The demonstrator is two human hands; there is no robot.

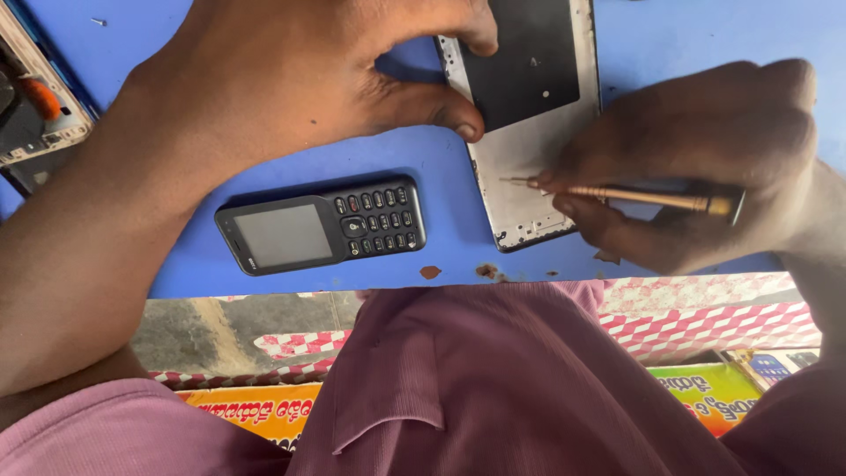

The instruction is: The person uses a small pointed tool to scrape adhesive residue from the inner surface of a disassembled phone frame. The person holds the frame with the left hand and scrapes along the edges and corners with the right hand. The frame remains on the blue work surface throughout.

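Work: opened phone frame (529, 167) lies on the blue bench (423, 256), back cover already off, inner plate bare.
Left hand (291, 70): thumb and finger press on the frame's left edge and top, holding it flat.
Right hand (705, 159): closed around a thin screwdriver (617, 194), tip on the frame's lower part.
Left of frame: black keypad phone (322, 225), untouched.
Remaining: as I judge, screws are not all out.

We see a blue counter (441, 251) carrying a keypad phone (322, 225) near its edge, a phone frame (529, 115) right, another opened phone (31, 106) far left.
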